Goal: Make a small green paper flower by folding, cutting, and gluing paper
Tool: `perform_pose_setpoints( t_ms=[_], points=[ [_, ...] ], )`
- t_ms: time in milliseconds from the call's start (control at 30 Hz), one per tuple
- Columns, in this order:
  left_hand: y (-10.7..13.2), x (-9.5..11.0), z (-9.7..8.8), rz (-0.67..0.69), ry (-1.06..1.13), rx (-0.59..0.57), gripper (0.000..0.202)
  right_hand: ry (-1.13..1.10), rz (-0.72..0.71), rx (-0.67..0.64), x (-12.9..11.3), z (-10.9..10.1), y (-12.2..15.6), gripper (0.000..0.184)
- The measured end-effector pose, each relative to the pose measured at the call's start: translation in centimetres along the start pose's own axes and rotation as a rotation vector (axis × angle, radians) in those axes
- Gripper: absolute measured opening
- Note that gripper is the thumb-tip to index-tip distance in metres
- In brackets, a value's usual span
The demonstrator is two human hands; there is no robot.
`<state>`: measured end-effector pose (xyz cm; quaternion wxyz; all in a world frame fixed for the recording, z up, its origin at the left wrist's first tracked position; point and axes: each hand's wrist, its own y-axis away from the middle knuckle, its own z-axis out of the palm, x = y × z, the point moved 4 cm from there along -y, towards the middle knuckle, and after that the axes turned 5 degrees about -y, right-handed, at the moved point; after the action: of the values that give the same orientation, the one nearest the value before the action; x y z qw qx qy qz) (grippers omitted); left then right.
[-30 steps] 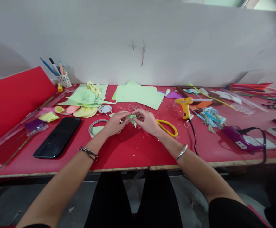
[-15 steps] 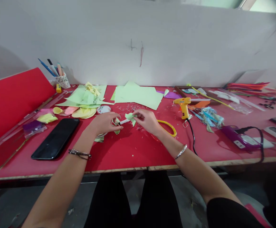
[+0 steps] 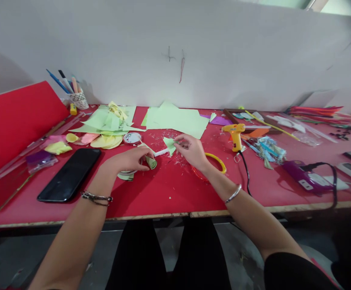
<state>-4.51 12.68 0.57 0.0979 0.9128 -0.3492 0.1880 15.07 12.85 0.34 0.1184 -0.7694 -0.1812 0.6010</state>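
Pale-green pointed paper (image 3: 169, 146) | looks light, bends easily; hold its edge | right hand (image 3: 192, 151) pinches it | left hand (image 3: 127, 159) by rolled green paper (image 3: 152, 162), can't tell if gripping

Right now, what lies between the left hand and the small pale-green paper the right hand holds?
The head view shows a slim white stick and, close by the left hand, a curled green paper piece.

Left of the glue gun (image 3: 236, 139) on the counter (image 3: 151, 197) are a paper piece (image 3: 169, 144) in the right hand (image 3: 191, 151), the left hand (image 3: 129, 159) farther left, and a phone (image 3: 69, 175) farther still. Paper sheets (image 3: 175, 121) lie behind left of it, tassels (image 3: 270, 150) right.
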Motion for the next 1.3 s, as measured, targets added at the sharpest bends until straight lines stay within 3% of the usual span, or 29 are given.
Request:
perform_pose_setpoints(
  t_ms=[233, 467, 667, 1033, 1300],
  points=[
    [-0.9, 0.4, 0.6, 0.092, -0.053, 0.003, 0.014, -0.083, 0.024, 0.047, -0.1, 0.1, -0.1, 0.007],
    [-0.9, 1.1, 0.0, 0.015, 0.012, 0.165, 0.018, -0.236, -0.016, 0.052, -0.5, 0.2, -0.1, 0.009],
    [-1.4, 1.3, 0.8, -0.004, -0.005, 0.223, 0.024, -0.336, 0.018, 0.075, -0.9, 0.2, -0.1, 0.010],
    [-1.8, 2.6, 1.2, 0.106, -0.007, 0.300, 0.019, -0.292, -0.018, 0.030, -1.2, 0.4, 0.1, 0.013],
    [-1.7, 2.7, 1.4, 0.128, -0.020, 0.286, 0.014, -0.317, -0.078, -0.070, -1.3, 0.8, 0.2, 0.008]
  ],
)
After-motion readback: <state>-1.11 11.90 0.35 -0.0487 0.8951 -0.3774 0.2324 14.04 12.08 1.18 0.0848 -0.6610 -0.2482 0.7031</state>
